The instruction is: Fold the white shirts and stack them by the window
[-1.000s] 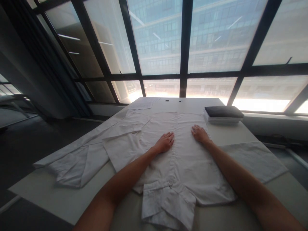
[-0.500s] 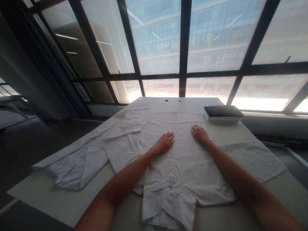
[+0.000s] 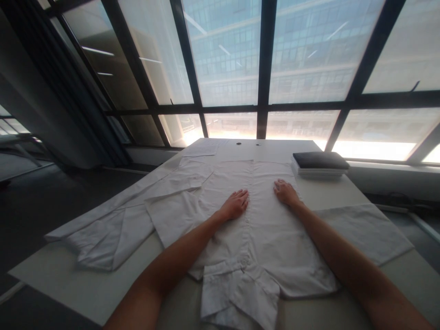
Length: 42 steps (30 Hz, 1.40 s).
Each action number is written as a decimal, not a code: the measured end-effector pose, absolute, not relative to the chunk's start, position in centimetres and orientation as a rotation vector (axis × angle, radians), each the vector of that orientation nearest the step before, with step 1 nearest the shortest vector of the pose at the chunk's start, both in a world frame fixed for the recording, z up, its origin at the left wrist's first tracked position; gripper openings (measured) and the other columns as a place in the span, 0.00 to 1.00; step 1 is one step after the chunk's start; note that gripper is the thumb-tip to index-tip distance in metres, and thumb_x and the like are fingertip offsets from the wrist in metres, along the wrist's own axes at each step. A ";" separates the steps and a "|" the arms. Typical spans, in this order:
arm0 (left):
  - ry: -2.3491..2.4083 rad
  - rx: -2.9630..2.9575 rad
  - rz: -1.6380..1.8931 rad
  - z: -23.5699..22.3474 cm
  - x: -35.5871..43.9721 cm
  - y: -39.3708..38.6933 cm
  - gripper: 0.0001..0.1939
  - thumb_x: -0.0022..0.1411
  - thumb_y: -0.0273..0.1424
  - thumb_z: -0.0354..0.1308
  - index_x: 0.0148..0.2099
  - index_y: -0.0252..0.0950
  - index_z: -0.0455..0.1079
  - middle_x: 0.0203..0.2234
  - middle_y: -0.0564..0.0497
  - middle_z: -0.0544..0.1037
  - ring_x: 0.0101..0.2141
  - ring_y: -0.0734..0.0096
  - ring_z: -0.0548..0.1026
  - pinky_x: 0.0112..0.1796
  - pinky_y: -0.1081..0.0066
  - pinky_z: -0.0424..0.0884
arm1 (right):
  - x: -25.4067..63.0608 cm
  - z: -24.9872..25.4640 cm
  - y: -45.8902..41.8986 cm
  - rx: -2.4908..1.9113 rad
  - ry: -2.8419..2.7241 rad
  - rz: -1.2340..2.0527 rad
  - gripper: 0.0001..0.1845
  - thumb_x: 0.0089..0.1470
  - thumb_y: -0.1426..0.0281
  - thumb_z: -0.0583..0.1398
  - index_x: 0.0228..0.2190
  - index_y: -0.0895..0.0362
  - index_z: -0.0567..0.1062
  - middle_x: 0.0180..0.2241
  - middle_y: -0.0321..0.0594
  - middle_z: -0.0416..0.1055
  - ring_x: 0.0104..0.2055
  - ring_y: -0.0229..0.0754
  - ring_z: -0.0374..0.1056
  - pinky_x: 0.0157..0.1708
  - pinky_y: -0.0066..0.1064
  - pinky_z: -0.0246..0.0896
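- Head view: windows stand beyond the worktop.
- Shirt: on the worktop's middle, button side up, its body broadly flat; spreading looks mostly done.
- Left cloth and right cloth: probably sleeves; the left lies bent over, less settled.
- Collar: nearest the person, rumpled.
- Stack, dark-topped, far right; paper, far left.
- Left hand and right hand: palms down on the shirt, fingers extended, gripping nothing.
- Button strip: runs between them; puckers remain, so smoothing seems unfinished.
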<state>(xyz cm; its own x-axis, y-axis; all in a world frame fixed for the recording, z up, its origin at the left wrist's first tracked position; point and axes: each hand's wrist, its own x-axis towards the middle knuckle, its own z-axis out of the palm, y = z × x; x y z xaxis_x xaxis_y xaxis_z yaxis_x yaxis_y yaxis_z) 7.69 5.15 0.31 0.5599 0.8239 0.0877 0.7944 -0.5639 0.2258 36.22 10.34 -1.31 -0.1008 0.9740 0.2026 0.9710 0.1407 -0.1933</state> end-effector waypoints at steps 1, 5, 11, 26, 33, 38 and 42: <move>1.379 2.629 0.277 0.3 7.7 5.1 0.27 0.74 0.37 0.41 0.70 0.33 0.57 0.70 0.43 0.56 0.69 0.59 0.53 0.66 0.57 0.49 | 36.2 -1.4 10.4 -1.890 -2.138 0.013 0.25 0.65 0.67 0.51 0.60 0.62 0.69 0.66 0.54 0.60 0.68 0.47 0.54 0.65 0.39 0.46; 1.375 2.632 0.281 0.3 7.6 5.1 0.27 0.74 0.37 0.42 0.70 0.35 0.57 0.69 0.44 0.57 0.69 0.60 0.53 0.66 0.58 0.50 | 36.2 -1.5 10.5 -1.899 -2.132 0.018 0.26 0.65 0.67 0.51 0.60 0.61 0.69 0.66 0.53 0.60 0.68 0.47 0.54 0.65 0.39 0.46; 1.379 2.638 0.282 0.0 7.5 5.3 0.27 0.74 0.37 0.42 0.70 0.34 0.57 0.70 0.43 0.56 0.69 0.59 0.52 0.66 0.58 0.49 | 36.2 -1.5 10.6 -1.888 -2.137 0.023 0.25 0.65 0.66 0.51 0.60 0.61 0.69 0.66 0.54 0.60 0.68 0.48 0.55 0.65 0.39 0.46; 1.356 2.655 0.282 -0.1 7.5 5.6 0.28 0.74 0.37 0.41 0.71 0.31 0.56 0.70 0.42 0.56 0.69 0.58 0.52 0.67 0.57 0.49 | 36.1 -1.1 9.9 -1.889 -2.129 0.004 0.25 0.66 0.67 0.51 0.60 0.61 0.69 0.66 0.54 0.60 0.68 0.48 0.55 0.65 0.39 0.46; 1.362 2.671 0.269 -0.1 7.6 5.9 0.27 0.74 0.36 0.42 0.70 0.32 0.57 0.69 0.41 0.57 0.69 0.57 0.53 0.67 0.56 0.49 | 36.2 -1.0 9.7 -1.877 -2.141 0.025 0.25 0.66 0.66 0.51 0.60 0.62 0.69 0.66 0.53 0.60 0.67 0.48 0.56 0.65 0.37 0.47; 1.346 2.671 0.281 -0.2 7.7 5.8 0.28 0.74 0.36 0.42 0.70 0.30 0.57 0.69 0.41 0.57 0.69 0.57 0.53 0.66 0.56 0.50 | 36.3 -1.2 9.7 -1.880 -2.146 0.019 0.26 0.66 0.67 0.51 0.61 0.64 0.68 0.66 0.54 0.59 0.68 0.49 0.54 0.65 0.38 0.46; 1.345 2.667 0.288 -0.3 7.6 5.8 0.28 0.74 0.36 0.41 0.70 0.30 0.56 0.69 0.41 0.57 0.69 0.57 0.53 0.66 0.56 0.50 | 36.3 -1.2 9.9 -1.877 -2.164 0.004 0.25 0.66 0.67 0.51 0.59 0.64 0.70 0.65 0.55 0.60 0.67 0.50 0.55 0.65 0.39 0.47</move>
<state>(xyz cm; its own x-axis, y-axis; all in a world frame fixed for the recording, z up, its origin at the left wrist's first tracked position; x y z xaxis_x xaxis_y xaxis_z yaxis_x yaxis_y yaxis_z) 7.64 5.79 -0.29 0.5822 0.8060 0.1066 0.7791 -0.5906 0.2101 36.27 9.87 -1.24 -0.1194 0.9715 0.2049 0.9708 0.1575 -0.1812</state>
